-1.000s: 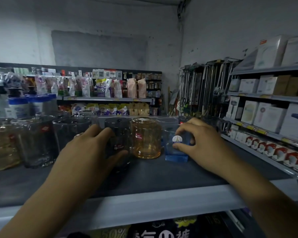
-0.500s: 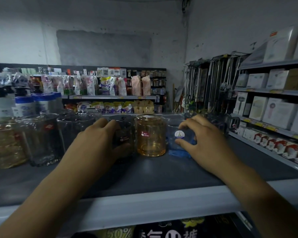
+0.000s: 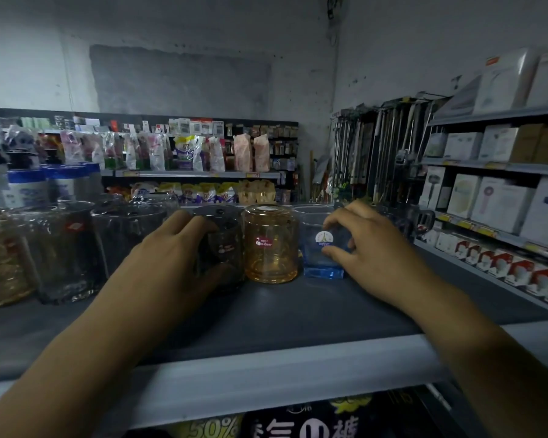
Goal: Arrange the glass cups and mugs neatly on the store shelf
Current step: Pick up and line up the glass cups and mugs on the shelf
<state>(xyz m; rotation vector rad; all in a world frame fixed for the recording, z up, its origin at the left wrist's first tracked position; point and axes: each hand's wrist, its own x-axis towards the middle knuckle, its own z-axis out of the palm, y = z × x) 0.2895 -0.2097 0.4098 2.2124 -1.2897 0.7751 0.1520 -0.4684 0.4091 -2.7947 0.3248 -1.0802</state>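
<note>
On the dark shelf (image 3: 298, 314) stands a row of glassware. My left hand (image 3: 174, 257) grips a dark smoky glass (image 3: 227, 245) from its left side. Right of it an amber glass (image 3: 270, 245) with a red sticker stands upside down, untouched. My right hand (image 3: 370, 248) holds a blue-based tumbler (image 3: 320, 251) with a round white sticker, thumb in front and fingers over its right side. Clear mugs (image 3: 127, 235) and larger glasses (image 3: 60, 254) line up to the left; an amber one (image 3: 0, 260) sits at the far left.
More glass mugs (image 3: 415, 219) stand behind my right hand. The shelf's pale front lip (image 3: 266, 374) runs across below my arms. A side rack at right holds boxed hair dryers (image 3: 503, 203) and small red-white boxes (image 3: 513, 270). Detergent pouches (image 3: 203, 153) fill the far aisle.
Both hands keep their holds on the smoky glass and the blue tumbler; the glasses sit slightly deeper on the shelf. The camera has shifted a little.
</note>
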